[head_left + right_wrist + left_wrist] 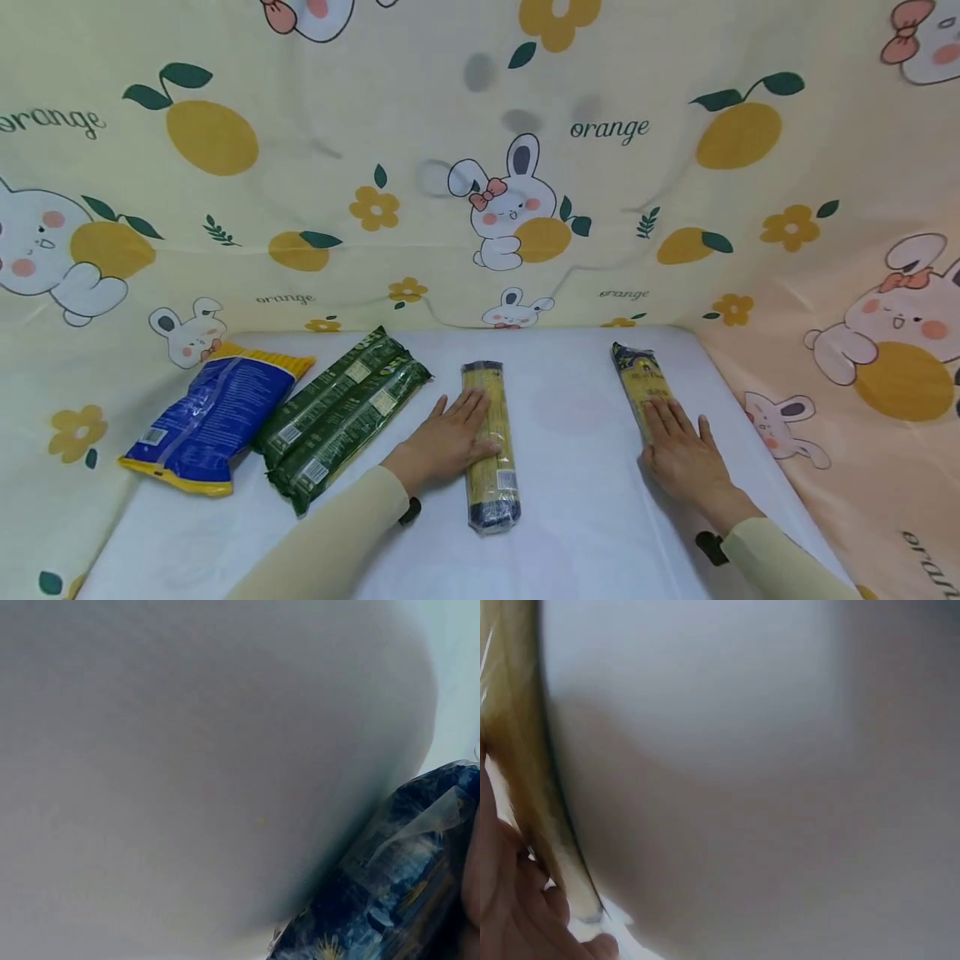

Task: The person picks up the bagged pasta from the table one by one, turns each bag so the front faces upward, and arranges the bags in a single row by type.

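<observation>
My left hand (448, 437) lies on a long clear-wrapped packet of spaghetti (491, 471) in the middle of the table, fingers stretched across it. That yellow packet (521, 742) runs along the left edge of the left wrist view, with fingers beside it. Over on the right, my right hand (686, 462) rests with fairly straight fingers on the lower part of a second spaghetti packet (641, 373); the thumb points away from it. Its blue and gold wrapper end (390, 877) shows in the right wrist view. The hand hides the packet's near end.
A green twin-section packet (341, 417) lies slanted on the left of the white table (570, 517). Beside it, farther left, a blue bag with yellow ends (213, 417) touches or overlaps its edge. A printed cloth (450, 92) hangs behind and at both sides.
</observation>
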Demonstrator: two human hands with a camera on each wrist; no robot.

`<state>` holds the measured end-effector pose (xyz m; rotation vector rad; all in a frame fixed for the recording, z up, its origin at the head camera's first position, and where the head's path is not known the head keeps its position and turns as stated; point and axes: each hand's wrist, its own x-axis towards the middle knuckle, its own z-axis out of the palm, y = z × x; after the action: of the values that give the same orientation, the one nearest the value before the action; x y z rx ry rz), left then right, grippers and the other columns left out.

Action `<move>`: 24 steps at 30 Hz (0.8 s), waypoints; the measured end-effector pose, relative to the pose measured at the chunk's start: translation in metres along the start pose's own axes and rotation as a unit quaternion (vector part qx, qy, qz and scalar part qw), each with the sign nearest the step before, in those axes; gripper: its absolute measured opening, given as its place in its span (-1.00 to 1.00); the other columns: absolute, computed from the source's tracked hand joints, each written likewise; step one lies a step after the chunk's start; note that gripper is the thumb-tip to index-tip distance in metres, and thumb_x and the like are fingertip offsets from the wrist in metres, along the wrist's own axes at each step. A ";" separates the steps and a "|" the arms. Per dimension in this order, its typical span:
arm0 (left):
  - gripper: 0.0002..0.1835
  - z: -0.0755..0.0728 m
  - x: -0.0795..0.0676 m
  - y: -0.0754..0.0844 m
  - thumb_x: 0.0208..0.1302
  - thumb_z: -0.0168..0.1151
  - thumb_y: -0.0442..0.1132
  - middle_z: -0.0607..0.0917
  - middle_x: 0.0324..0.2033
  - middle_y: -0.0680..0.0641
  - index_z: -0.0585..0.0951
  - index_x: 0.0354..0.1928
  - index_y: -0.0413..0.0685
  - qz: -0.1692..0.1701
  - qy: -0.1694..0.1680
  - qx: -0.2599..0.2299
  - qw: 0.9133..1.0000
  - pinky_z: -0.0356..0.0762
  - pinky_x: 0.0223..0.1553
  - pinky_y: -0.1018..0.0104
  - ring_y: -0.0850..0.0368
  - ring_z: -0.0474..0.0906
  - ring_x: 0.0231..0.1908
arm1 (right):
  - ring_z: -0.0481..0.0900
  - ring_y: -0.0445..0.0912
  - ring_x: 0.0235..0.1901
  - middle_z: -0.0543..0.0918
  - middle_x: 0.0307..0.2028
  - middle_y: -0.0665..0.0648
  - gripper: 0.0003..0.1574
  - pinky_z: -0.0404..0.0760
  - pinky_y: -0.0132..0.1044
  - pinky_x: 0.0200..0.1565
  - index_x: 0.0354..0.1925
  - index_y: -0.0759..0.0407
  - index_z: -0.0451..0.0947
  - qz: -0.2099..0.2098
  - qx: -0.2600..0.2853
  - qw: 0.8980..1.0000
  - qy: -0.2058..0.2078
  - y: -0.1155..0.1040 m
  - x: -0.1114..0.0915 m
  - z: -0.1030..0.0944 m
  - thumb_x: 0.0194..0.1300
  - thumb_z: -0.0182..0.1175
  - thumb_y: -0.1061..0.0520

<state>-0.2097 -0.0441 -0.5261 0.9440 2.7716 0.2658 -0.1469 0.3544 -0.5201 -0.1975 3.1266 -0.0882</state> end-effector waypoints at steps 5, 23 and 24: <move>-0.06 0.000 0.002 -0.001 0.60 -0.23 0.40 -0.03 0.70 -0.17 -0.04 0.71 -0.10 0.008 -0.001 0.004 1.000 -0.07 0.62 -0.21 -0.10 -0.15 0.69 | 0.04 0.45 0.57 0.12 0.60 0.44 -0.16 -0.04 0.57 0.44 0.61 0.39 0.10 0.004 -0.003 1.000 -0.002 0.004 -0.001 -0.001 0.55 0.03 0.05; -0.65 -0.043 0.059 -0.008 0.68 0.01 0.02 0.76 0.13 0.02 0.71 0.22 0.15 -0.053 0.098 0.096 0.989 0.59 0.18 -0.06 -0.02 0.63 0.14 | 0.60 -0.12 -0.38 0.61 -0.44 -0.06 -0.78 0.55 -0.11 -0.25 -0.37 -0.01 0.67 -0.093 0.045 0.986 0.133 -0.181 -0.037 -0.007 0.35 0.42 -0.06; -0.65 -0.042 0.064 -0.008 0.68 0.02 0.00 0.75 0.13 0.02 0.71 0.22 0.15 -0.055 0.108 0.102 0.987 0.58 0.17 -0.05 -0.02 0.62 0.14 | 0.57 -0.14 -0.41 0.56 -0.48 -0.08 -0.72 0.52 -0.13 -0.27 -0.41 -0.03 0.64 -0.096 0.036 0.986 0.132 -0.189 -0.040 -0.004 0.32 0.44 -0.10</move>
<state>-0.2750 -0.0152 -0.4957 0.8461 3.0849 0.0710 -0.0837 0.1728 -0.5049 -0.5263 3.3480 -0.2488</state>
